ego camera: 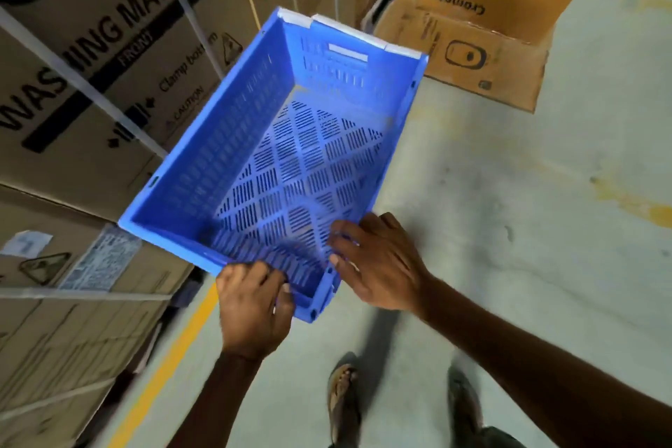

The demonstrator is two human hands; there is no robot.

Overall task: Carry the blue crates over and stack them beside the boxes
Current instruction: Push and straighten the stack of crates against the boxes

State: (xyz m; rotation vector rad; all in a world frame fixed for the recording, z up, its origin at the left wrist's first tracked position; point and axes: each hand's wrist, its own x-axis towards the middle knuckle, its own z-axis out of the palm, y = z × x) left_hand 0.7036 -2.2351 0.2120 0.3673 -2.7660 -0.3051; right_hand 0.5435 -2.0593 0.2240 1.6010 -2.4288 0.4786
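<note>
Left side, near to far: stacked washing machine cartons (91, 58), strapped with white bands, forming a wall along the aisle. Concrete floor (527, 211) fills the right and the near ground. A yellow floor line (174, 356) runs beside the foot of the cartons. Far right: an open Crompton carton (483, 29) standing on the floor.

Blue crate (291, 156): centre of view, held off the floor, long axis running away from the person, tilted, its left wall just beside the washing machine cartons. Empty. Slotted base and slotted walls, solid rim, white strips on the far rim, a handle slot (347, 52) in the far short wall.

Left hand (254, 305): on the near short wall, fingers curled over the rim and clamped on it.

Right hand (381, 265): at the near right corner, fingers fairly straight and a little apart, laid on the long rim. Whether the tips hook inside, cannot tell; the view is blurred there.

Sandalled feet (343, 400) on the floor below, near edge.

Handling, as judged:
- Moulded plastic, so probably stiff and light while empty; bulky more than heavy.
- Both hands sit at one end, so the far end likely levers downward.
- Steadier hold: one hand on each short wall, at the handle slots, or under the rim mid-way along the long walls.
- Smooth rim could slip under a flat hand; a hooked grip looks safer.
</note>
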